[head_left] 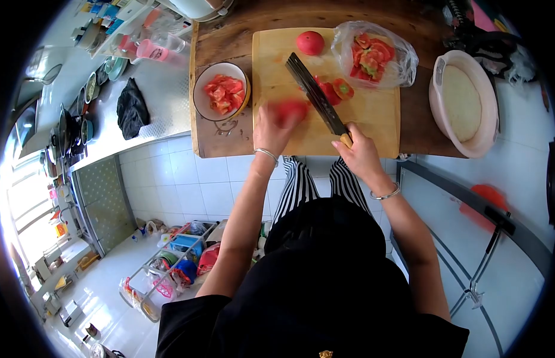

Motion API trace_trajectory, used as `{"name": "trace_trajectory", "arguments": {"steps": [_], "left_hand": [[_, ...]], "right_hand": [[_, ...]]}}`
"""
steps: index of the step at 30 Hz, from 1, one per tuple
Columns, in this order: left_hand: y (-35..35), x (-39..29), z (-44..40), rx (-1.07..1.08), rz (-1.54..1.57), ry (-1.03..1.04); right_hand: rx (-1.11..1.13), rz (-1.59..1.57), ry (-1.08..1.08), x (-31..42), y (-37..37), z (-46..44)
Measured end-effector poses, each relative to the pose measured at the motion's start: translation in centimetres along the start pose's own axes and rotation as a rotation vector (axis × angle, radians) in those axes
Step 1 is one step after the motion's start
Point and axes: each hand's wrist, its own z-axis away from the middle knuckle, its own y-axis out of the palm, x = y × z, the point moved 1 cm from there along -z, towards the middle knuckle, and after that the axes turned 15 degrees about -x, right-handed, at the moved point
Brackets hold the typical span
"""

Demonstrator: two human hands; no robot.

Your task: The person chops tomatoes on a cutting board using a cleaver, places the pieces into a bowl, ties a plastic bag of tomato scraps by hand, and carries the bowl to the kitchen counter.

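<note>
My right hand (362, 156) is closed round the wooden handle of a kitchen knife (316, 92), its dark broad blade slanting up and left over the wooden cutting board (268, 65). Red tomato (292, 111), blurred by motion, is in the fingers of my left hand (272, 128) at the board's left side. Cut tomato pieces (331, 92) lie just right of the blade. A whole tomato (310, 43) sits at the board's far edge. Tomato scraps (373, 56) fill a clear plastic bag (404, 59). Left of the board, a bowl (196, 98) contains chopped tomato (223, 93).
A pale pink basin (437, 98) with dough-like contents stands on the right. The wooden table's front edge (229, 156) is close to my body. On the left is a metal counter (164, 101) with a black bag (132, 107). A rack of goods (170, 271) stands on the floor.
</note>
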Motion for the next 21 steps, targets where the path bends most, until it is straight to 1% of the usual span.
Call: {"name": "trace_trajectory", "arguments": {"steps": [1,3,4,6,7,9,10,12,13,15,16,18,19,20,21], "left_hand": [[0.0,-0.5,-0.1,-0.003,0.001,-0.001],[0.4,-1.2,-0.7,0.099,-0.170,0.084],[0.9,-0.9,-0.9,0.097,-0.167,0.084],[1.6,-0.6,-1.0,-0.033,0.055,0.171],[1.8,-0.9,-0.9,-0.034,0.056,0.167],[2.2,-1.6,-0.5,-0.106,0.173,0.200],[2.6,-1.4,-0.2,-0.106,0.172,0.195],[3.5,-0.9,-0.1,-0.185,-0.039,0.226],[3.7,-0.7,-0.1,-0.183,-0.037,0.225],[3.8,0.0,0.0,-0.069,0.038,0.206],[3.5,0.4,0.0,-0.066,0.035,0.206],[2.8,0.8,0.2,-0.089,0.213,0.351],[2.5,0.8,0.3,-0.080,0.212,0.351],[2.3,0.9,0.4,-0.032,0.220,0.261],[2.2,0.9,0.4,0.013,0.228,0.171]], "right_hand": [[0.027,0.018,0.031,0.0,0.1,-0.1],[0.054,0.037,0.057,0.0,0.1,-0.2],[0.073,0.011,0.066,0.1,0.0,0.2],[0.096,-0.010,0.074,-0.2,-0.2,0.9],[0.099,-0.041,0.093,-0.8,-0.4,1.3],[0.097,-0.071,0.103,-1.4,-1.1,2.0],[0.102,-0.068,0.104,-1.5,-1.5,2.3],[0.102,-0.028,0.099,-2.0,-2.2,2.5],[0.101,-0.026,0.101,-2.2,-2.6,2.5],[0.072,0.036,0.064,-2.6,-3.1,2.7],[0.073,0.034,0.067,-2.8,-3.4,2.7],[-0.024,0.304,-0.262,-2.3,-4.4,2.4],[-0.017,0.332,-0.286,-1.7,-4.9,2.2],[-0.016,0.332,-0.277,-1.5,-5.2,2.1],[-0.015,0.357,-0.372,-1.4,-5.3,2.0]]}}
